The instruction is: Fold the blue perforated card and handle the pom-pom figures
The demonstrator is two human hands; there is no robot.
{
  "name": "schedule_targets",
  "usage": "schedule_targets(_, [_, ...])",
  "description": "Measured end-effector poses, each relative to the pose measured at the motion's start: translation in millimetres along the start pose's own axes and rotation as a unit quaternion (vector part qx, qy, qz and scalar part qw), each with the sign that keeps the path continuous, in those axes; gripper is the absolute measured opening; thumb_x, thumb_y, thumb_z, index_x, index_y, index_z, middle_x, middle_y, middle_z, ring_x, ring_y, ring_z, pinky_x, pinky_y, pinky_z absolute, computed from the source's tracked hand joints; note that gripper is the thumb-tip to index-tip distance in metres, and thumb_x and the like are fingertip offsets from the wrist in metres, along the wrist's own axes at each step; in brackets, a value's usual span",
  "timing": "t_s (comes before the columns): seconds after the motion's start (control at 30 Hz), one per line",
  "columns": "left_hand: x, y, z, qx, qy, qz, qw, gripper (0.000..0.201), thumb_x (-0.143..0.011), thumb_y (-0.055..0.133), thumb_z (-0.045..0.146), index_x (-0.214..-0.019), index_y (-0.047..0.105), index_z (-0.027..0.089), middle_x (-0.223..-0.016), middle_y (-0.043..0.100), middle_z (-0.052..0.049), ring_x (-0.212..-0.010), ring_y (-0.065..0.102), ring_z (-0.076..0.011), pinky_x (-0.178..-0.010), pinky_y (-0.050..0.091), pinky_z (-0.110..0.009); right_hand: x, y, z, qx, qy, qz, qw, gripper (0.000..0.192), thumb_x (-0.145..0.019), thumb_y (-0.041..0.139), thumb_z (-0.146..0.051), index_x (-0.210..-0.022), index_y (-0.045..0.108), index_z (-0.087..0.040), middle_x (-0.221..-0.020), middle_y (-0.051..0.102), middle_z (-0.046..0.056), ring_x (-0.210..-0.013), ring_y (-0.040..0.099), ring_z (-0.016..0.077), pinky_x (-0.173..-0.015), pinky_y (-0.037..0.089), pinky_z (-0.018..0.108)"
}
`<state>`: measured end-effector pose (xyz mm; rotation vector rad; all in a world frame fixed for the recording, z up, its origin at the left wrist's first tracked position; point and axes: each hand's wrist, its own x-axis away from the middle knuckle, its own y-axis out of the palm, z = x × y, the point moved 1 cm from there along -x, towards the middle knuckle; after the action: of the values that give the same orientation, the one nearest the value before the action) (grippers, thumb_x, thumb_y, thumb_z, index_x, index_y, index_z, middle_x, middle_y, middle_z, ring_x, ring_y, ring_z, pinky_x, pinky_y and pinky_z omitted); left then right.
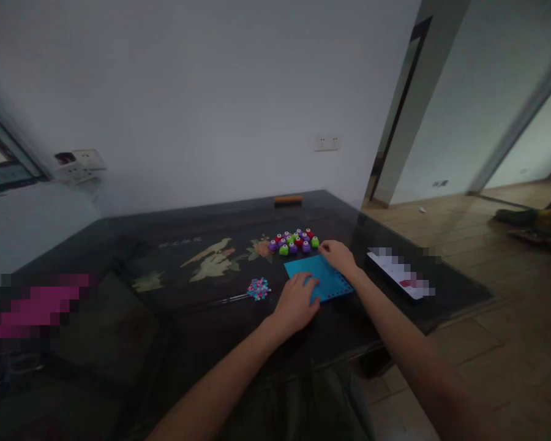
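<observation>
Head view: left hand [297, 300] rests on blue sheet [329, 282]; tabletop lettering [180, 243] illegible.

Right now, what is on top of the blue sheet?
In this view, the left hand and right hand overlap the blue sheet; dark dots mark its edge. Whatever the hands cover is hidden.

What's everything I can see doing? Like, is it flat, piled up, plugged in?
Blue sheet, lying flat
Left hand, resting on the sheet
Right hand, fingers curled by its far edge
Eyed toys, bunched together
Tiny colourful bits, piled up
Socket straight ahead, nothing plugged in
</observation>
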<state>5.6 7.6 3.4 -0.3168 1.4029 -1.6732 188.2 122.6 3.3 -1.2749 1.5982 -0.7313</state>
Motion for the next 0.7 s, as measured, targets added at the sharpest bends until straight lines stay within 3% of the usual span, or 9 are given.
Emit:
schedule_targets(0.1, [3,14.4,-2,0.001,0.010,0.012,1.000,0.038,-0.082,0.049,0.017,-0.120,0.051,0.016,-0.131,0.048,-0.012,-0.125,0.039,-0.0245,-0.106,0.032,-0.040,-1,12,2,0.013,-0.027,0.030,0.999,0.022,-0.087,0.044,-0.024,-0.086,0.065,-0.018,-0.095,0.066,0.010,-0.089,0.059,0.0203,-0.071,0.040,0.027])
schedule_targets(0.27, [12,17.0,-1,-0.005,0.033,-0.005,0.999,0.043,-0.084,0.044,0.019,-0.127,0.046,0.017,-0.139,0.043,-0.011,-0.132,0.032,-0.0227,-0.111,0.024,-0.039,-2,21,12,0.000,-0.078,0.062,0.995,0.021,-0.089,0.043,-0.021,-0.089,0.063,-0.017,-0.098,0.065,0.009,-0.096,0.057,0.0195,-0.083,0.040,0.028])
schedule_targets(0.53, [18,25.3,2,-0.034,0.050,-0.068,0.996,0.057,-0.087,0.043,0.039,-0.139,0.032,0.021,-0.150,0.024,-0.009,-0.140,0.014,-0.0248,-0.112,0.018,-0.045,-5,29,12,0.009,-0.127,0.023,0.992,0.021,-0.089,0.042,-0.019,-0.093,0.063,-0.016,-0.100,0.063,0.009,-0.098,0.055,0.0187,-0.088,0.040,0.028])
schedule_targets(0.7, [19,28.2,0,-0.034,0.050,-0.108,0.992,0.057,-0.091,0.032,0.049,-0.141,0.028,0.024,-0.151,0.024,-0.007,-0.140,0.014,-0.0240,-0.112,0.018,-0.046,-6,33,15,0.029,-0.137,-0.002,0.990,0.019,-0.088,0.043,-0.017,-0.092,0.062,-0.015,-0.098,0.062,0.010,-0.097,0.054,0.0194,-0.087,0.039,0.029])
